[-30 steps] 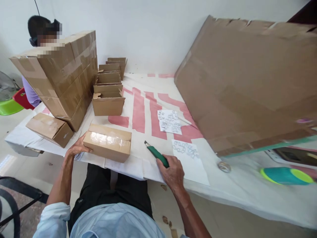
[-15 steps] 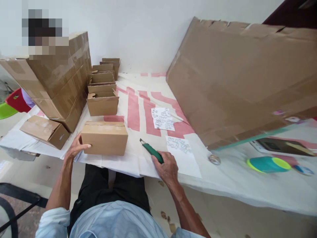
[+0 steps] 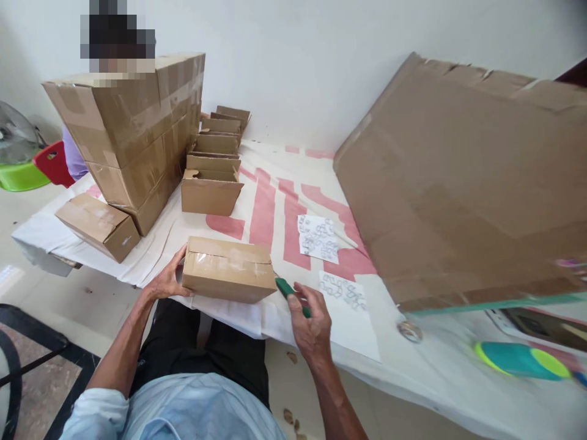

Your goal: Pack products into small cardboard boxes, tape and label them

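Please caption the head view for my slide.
Left hand holds a taped cardboard box, right hand a green utility knife.

On the table (image 3: 440, 379), a cardboard box (image 3: 229, 275) is lying near the front edge. The left hand (image 3: 167, 282) is holding its left end, and the right hand (image 3: 312, 324) is holding a box cutter (image 3: 285, 287) by its right end. Farther left, another box (image 3: 98, 226) is lying in front of a stack of boxes (image 3: 151, 122). A row of open boxes (image 3: 211, 197) is standing just right of the stack. Two paper sheets (image 3: 318, 238) are lying between that row and a big cardboard piece (image 3: 472, 183), which is standing on the right. A tape roll (image 3: 409, 332) is sitting before it.
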`<state>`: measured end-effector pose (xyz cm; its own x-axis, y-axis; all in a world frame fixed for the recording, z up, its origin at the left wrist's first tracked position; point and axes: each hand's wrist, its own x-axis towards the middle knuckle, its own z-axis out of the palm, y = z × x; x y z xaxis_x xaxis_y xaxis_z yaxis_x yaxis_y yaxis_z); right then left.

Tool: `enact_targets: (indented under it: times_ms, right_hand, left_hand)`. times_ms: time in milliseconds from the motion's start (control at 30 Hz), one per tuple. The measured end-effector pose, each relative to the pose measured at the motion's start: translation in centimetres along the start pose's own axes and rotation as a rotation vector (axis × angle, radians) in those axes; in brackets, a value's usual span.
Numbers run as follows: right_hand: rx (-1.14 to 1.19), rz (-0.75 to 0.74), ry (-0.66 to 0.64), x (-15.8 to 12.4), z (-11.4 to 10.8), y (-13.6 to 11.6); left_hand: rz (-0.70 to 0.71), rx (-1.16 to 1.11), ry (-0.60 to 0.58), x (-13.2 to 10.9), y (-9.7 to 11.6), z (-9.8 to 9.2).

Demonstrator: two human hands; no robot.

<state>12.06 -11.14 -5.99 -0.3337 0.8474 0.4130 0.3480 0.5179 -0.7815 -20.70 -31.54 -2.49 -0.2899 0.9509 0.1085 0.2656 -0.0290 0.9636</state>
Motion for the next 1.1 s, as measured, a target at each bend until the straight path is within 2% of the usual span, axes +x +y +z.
enact_targets:
  times_ms: [133,233,333,433,600,733,833,933,1000,1100]
  right_hand:
    - [0.270,0.135,-0.120,0.6,1.1,-4.4]
    - [0.304,0.216,-0.118,1.2,1.8,-5.7]
    - [0.352,0.333,-0.121,1.6,2.0,-5.3]
    - [0.410,0.416,-0.151,1.8,1.7,-4.2]
    - [0.475,0.446,-0.166,1.4,1.5,-2.9]
    - [0.435,0.440,-0.157,2.0,1.1,-3.2]
    - [0.275,0.304,-0.055,3.7,0.1,-5.3]
    - [0.154,-0.024,0.026,6.1,-1.3,-9.5]
    - [0.085,-0.311,0.000,7.5,-2.2,-12.9]
    - [0.018,-0.645,-0.158,9.1,-2.6,-17.7]
  left_hand:
    - [0.001,0.090,-0.002,-0.2,0.4,0.0]
    - [0.024,0.120,0.077,-0.2,1.4,0.5]
    - [0.085,0.151,0.150,-0.2,2.9,0.9]
    - [0.157,0.190,0.174,-0.1,4.2,1.2]
    - [0.226,0.250,0.194,0.0,5.1,2.1]
    - [0.255,0.282,0.214,-0.1,5.5,2.6]
    - [0.287,0.327,0.219,0.0,6.2,2.7]
    - [0.301,0.380,0.215,0.3,7.3,2.9]
    - [0.300,0.406,0.203,0.6,8.0,3.3]
    - [0.299,0.438,0.192,1.1,9.0,4.0]
